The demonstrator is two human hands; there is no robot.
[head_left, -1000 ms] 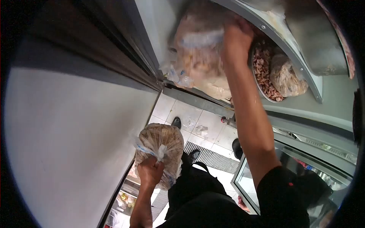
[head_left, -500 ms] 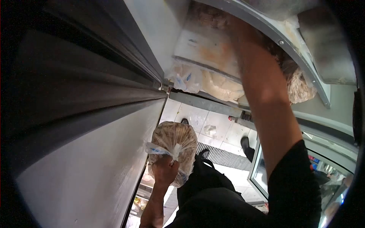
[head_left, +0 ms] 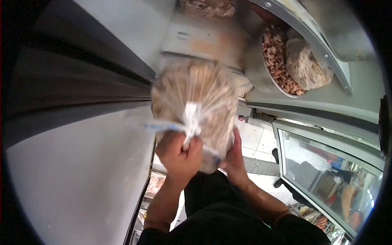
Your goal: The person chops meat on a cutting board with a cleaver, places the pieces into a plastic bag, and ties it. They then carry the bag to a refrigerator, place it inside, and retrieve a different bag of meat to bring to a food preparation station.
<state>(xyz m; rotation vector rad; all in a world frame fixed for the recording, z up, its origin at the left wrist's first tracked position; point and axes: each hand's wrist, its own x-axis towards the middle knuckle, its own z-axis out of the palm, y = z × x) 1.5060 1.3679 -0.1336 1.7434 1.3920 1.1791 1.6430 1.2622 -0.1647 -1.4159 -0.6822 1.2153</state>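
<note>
A bulging clear plastic bag point(head_left: 196, 83) with brownish contents hangs in front of me, slightly blurred, its white neck tied in a knot. My left hand point(head_left: 178, 153) is closed round the twisted neck just below the knot. At the bag's lower right side, my right hand point(head_left: 234, 159) presses against it and supports it, with part of the fingers hidden behind. Beyond the bag lies a white box point(head_left: 196, 38) inside the open fridge or freezer, partly covered by the bag.
A metal bowl point(head_left: 281, 87) of chopped brownish-pink pieces stands inside at the right, with another filled plastic bag point(head_left: 308, 67) on it. The open white door point(head_left: 81, 171) bounds my left. A glass door point(head_left: 318, 171) stands at my right, above the tiled floor point(head_left: 251, 136).
My left hand has raised the bag from low beside my legs up toward the compartment. My right hand has come out of the compartment and now holds the bag's side.
</note>
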